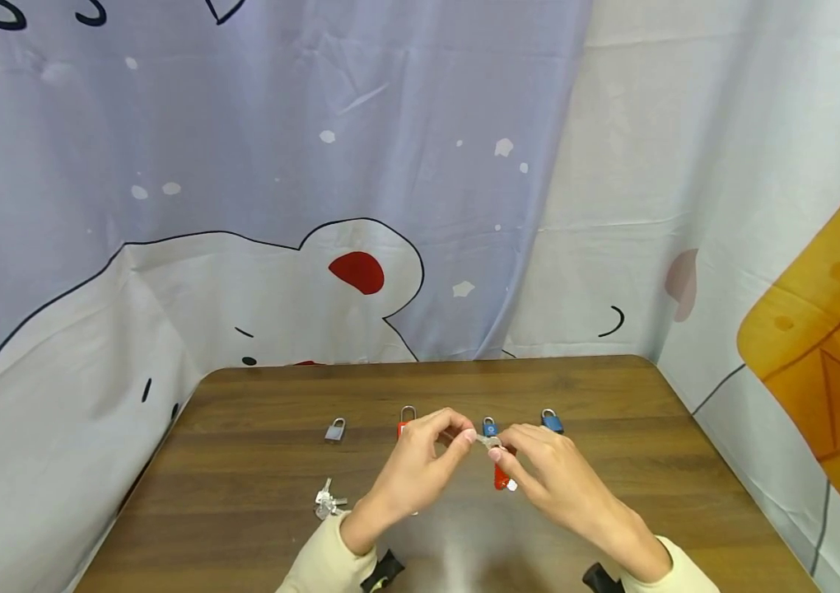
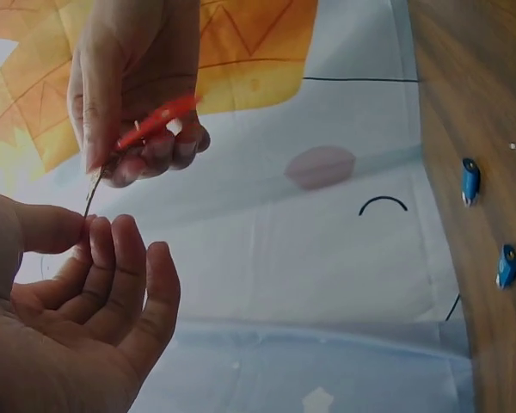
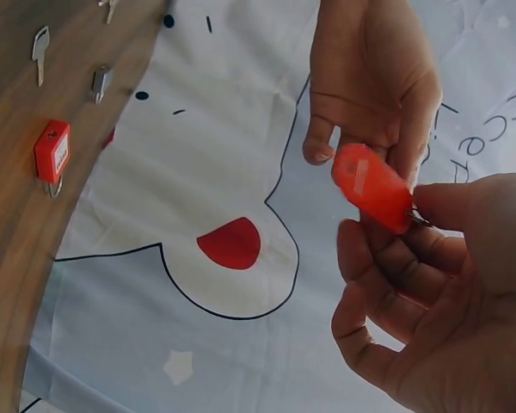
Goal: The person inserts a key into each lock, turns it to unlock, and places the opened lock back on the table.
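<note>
My left hand (image 1: 423,461) and right hand (image 1: 564,478) meet over the table. A thin silver key (image 1: 489,441) spans the gap between them. In the left wrist view, the left thumb and index finger pinch one end of the key (image 2: 93,194). The right thumb and fingers grip its other end, partly hidden. From the right hand hangs a red key tag (image 1: 501,478), joined by a small metal ring. In the right wrist view this tag (image 3: 371,188) lies in front of the left fingers.
Behind the hands stand a silver padlock (image 1: 335,430), a red padlock (image 3: 52,152) and two blue padlocks (image 1: 490,427) (image 1: 552,422). Several loose keys (image 1: 327,501) lie left of the left hand. A printed curtain (image 1: 279,165) hangs beyond the table's (image 1: 257,461) far edge.
</note>
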The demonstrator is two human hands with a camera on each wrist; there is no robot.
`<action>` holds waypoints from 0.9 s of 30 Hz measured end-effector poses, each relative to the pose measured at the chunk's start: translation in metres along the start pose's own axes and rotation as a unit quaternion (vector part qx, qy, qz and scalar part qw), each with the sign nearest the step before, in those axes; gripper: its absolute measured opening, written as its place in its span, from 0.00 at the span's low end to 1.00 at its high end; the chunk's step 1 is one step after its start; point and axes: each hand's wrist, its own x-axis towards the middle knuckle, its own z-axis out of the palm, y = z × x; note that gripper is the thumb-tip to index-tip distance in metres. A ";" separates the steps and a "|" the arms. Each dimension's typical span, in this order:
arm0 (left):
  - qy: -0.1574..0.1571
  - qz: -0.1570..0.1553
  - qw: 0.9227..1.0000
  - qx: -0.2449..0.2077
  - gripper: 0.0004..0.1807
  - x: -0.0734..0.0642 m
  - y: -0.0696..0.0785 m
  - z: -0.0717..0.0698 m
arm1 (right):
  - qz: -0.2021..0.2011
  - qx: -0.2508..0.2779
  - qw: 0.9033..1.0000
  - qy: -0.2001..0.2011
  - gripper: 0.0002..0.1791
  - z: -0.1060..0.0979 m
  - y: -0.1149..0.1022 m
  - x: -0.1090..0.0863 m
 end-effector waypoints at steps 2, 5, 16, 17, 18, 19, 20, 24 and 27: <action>-0.016 -0.028 0.999 -0.020 0.06 0.000 0.000 0.000 | -0.002 0.003 1.000 0.002 0.13 0.000 0.000 -0.001; -0.037 -0.059 0.997 -0.046 0.06 0.001 -0.001 0.001 | -0.001 0.007 1.000 0.000 0.15 0.000 -0.001 -0.002; -0.071 -0.095 0.989 -0.085 0.07 0.000 -0.004 0.002 | 0.029 0.022 0.999 -0.028 0.19 -0.004 -0.005 -0.004; -0.070 -0.096 0.989 -0.088 0.07 0.000 -0.004 0.002 | 0.035 0.026 0.999 -0.030 0.18 -0.004 -0.006 -0.005; -0.068 -0.097 0.988 -0.094 0.07 0.000 -0.004 0.001 | 0.042 0.033 0.998 -0.033 0.18 -0.005 -0.006 -0.006; -0.065 -0.097 0.988 -0.099 0.08 0.001 -0.003 0.000 | 0.047 0.038 0.998 -0.035 0.18 -0.005 -0.007 -0.006; -0.060 -0.097 0.988 -0.104 0.08 0.001 -0.003 -0.001 | 0.051 0.042 0.997 -0.037 0.17 -0.006 -0.007 -0.006; -0.045 -0.086 0.991 -0.094 0.09 0.003 -0.004 -0.004 | 0.060 0.036 0.997 -0.035 0.14 -0.010 -0.006 -0.008; -0.041 -0.074 0.994 -0.067 0.09 0.005 -0.008 -0.003 | 0.065 0.029 0.997 -0.032 0.14 -0.014 -0.004 -0.010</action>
